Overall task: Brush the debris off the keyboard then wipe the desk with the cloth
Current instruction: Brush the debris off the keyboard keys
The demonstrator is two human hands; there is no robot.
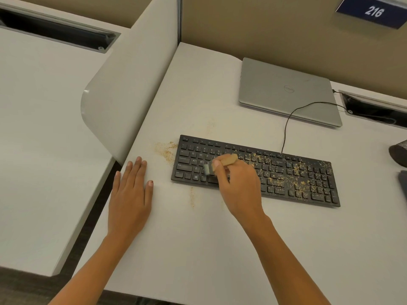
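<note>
Brush gripped by right hand; left hand laid flat, open, on table. Keyboard left end cleared, right half w/ debris; wipe not begun.

Right hand grips brush over crumb-strewn keyboard; left hand flat on desk.
</note>
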